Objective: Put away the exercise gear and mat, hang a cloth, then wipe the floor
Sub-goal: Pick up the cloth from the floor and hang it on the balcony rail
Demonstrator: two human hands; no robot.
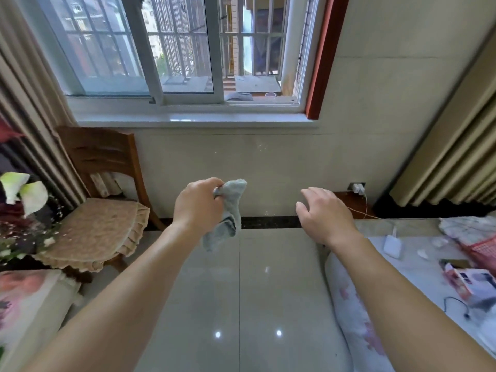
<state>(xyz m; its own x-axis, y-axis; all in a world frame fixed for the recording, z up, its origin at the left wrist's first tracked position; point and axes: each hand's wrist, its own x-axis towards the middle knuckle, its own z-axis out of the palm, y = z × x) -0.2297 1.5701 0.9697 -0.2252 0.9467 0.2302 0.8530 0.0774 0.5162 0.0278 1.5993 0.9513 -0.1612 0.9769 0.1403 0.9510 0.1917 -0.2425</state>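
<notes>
My left hand (197,204) grips a small grey-blue cloth (228,213) by its upper end, and the rest of the cloth hangs down below my fingers. Both are held in the air in front of the wall under the window. My right hand (323,214) hovers to the right of the cloth with loosely bent fingers and holds nothing. The glossy tiled floor (241,304) lies below both arms. No exercise gear or mat is in view.
A wooden chair (107,167) with a beige cushion stands at the left, under the window sill (193,120). A bed (418,267) with a charger, boxes and a cable is at the right. Curtains hang on both sides. A wall socket (357,187) sits low on the right.
</notes>
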